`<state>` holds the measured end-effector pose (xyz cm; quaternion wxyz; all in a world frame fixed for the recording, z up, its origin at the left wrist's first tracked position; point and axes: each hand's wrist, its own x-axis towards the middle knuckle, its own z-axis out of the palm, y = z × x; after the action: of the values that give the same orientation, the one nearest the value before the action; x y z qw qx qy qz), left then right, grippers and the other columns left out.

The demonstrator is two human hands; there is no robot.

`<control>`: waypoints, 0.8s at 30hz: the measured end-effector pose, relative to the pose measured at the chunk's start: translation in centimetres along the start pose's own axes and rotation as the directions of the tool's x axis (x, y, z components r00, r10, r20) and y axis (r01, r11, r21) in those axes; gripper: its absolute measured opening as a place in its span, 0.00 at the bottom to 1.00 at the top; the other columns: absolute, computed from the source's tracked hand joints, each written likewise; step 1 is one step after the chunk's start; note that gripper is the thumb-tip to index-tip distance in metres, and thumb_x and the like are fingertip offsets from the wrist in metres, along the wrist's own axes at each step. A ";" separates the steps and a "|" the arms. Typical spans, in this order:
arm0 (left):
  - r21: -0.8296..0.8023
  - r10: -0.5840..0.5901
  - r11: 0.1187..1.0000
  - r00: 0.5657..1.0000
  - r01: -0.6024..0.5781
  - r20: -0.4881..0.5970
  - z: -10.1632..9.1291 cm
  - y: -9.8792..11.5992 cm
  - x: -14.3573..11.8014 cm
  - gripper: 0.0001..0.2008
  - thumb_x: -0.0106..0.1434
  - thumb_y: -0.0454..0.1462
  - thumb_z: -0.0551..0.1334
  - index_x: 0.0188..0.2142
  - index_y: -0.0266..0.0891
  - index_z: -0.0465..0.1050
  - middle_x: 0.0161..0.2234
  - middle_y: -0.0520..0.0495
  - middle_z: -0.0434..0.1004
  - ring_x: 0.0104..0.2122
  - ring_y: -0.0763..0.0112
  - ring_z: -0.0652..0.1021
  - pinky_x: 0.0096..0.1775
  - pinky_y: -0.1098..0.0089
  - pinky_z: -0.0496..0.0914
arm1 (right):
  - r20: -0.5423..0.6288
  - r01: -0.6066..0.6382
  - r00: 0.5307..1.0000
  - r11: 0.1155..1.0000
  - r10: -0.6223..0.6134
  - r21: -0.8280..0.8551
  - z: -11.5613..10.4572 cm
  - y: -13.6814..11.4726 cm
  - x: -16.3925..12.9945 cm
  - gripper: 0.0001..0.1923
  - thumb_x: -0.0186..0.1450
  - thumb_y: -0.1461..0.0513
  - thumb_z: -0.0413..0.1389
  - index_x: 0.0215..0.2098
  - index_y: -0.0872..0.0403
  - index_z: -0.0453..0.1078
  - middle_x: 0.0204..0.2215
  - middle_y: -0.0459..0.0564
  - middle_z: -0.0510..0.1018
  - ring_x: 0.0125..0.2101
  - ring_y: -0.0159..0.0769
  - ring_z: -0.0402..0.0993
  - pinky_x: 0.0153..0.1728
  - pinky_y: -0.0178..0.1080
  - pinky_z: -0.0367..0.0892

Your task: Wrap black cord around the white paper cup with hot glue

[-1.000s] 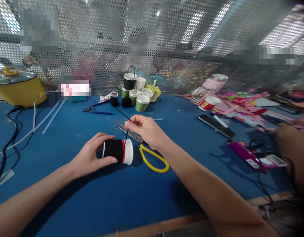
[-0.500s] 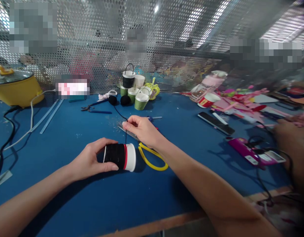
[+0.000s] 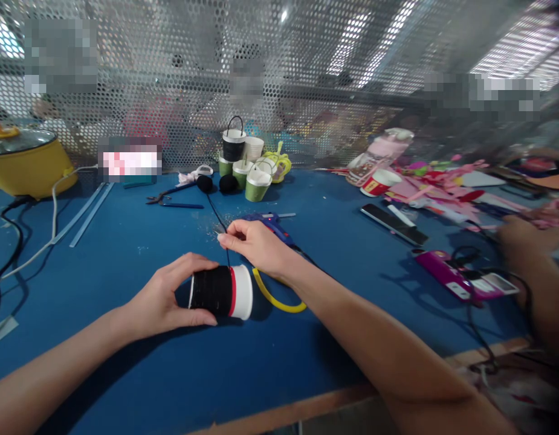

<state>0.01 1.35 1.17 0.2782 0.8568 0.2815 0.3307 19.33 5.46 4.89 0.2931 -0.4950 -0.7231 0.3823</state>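
On its side above the blue table lies a white paper cup (image 3: pixel 243 292), mostly wrapped in black yarn with a red band near the rim. My left hand (image 3: pixel 168 296) grips it round the base end, thumb below and fingers above. Between the thumb and fingers of my right hand (image 3: pixel 247 241) is the black yarn (image 3: pixel 216 212), which runs from a black yarn ball (image 3: pixel 205 183) down to the cup. Yellow-handled scissors (image 3: pixel 279 302) lie partly under my right wrist. Just behind that hand is a blue glue gun (image 3: pixel 274 226), partly hidden.
Several small wrapped cups (image 3: pixel 258 186) stand at the back beside another black ball (image 3: pixel 228 183). Pliers (image 3: pixel 174 196) lie left of them. A yellow pot (image 3: pixel 29 166) is far left. At right are a phone (image 3: pixel 394 223), a purple device (image 3: pixel 451 275) and another person's arm (image 3: pixel 533 266).
My right hand has moved slightly left and down, pulling the yarn nearer the cup. The cup has turned a little in my left hand. More of the glue gun shows.
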 end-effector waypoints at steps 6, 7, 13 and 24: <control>0.036 0.049 0.998 0.998 -0.048 -0.025 0.0 0.1 -0.2 0.27 0.53 0.43 0.65 0.50 0.40 0.60 0.45 0.40 0.69 0.44 0.60 0.71 0.45 0.60 0.68 | 0.055 -0.030 0.998 1.000 0.030 -0.010 -0.1 -0.5 -0.2 0.12 0.57 0.58 0.55 0.21 0.56 0.63 0.18 0.41 0.64 0.20 0.26 0.56 0.24 0.33 0.53; 0.043 0.058 0.997 0.998 -0.057 -0.026 0.0 0.1 -0.2 0.27 0.53 0.43 0.65 0.50 0.40 0.60 0.45 0.40 0.68 0.45 0.61 0.71 0.45 0.60 0.68 | 0.067 -0.031 0.997 0.999 0.032 -0.011 -0.1 -0.5 -0.2 0.11 0.57 0.58 0.54 0.21 0.56 0.63 0.18 0.41 0.64 0.20 0.26 0.56 0.24 0.33 0.53; 0.097 0.108 0.990 0.993 -0.104 -0.040 0.0 0.0 -0.4 0.27 0.54 0.44 0.64 0.51 0.40 0.59 0.46 0.39 0.67 0.46 0.60 0.71 0.46 0.59 0.68 | 0.142 -0.036 0.989 0.998 0.042 -0.044 -0.1 0.0 -0.1 0.12 0.58 0.57 0.53 0.21 0.55 0.62 0.18 0.41 0.64 0.21 0.27 0.56 0.24 0.33 0.54; 0.127 0.149 0.981 0.988 -0.144 -0.031 0.0 -0.2 -0.4 0.27 0.55 0.43 0.63 0.52 0.40 0.58 0.47 0.38 0.66 0.47 0.60 0.70 0.47 0.57 0.68 | 0.195 -0.040 0.979 0.996 0.055 -0.081 -0.1 0.5 0.1 0.12 0.58 0.57 0.53 0.21 0.55 0.61 0.17 0.40 0.61 0.19 0.26 0.53 0.21 0.33 0.51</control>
<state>-0.29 1.20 0.90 0.1933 0.8840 0.2433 0.3494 19.61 5.72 4.58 0.1918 -0.4826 -0.7507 0.4083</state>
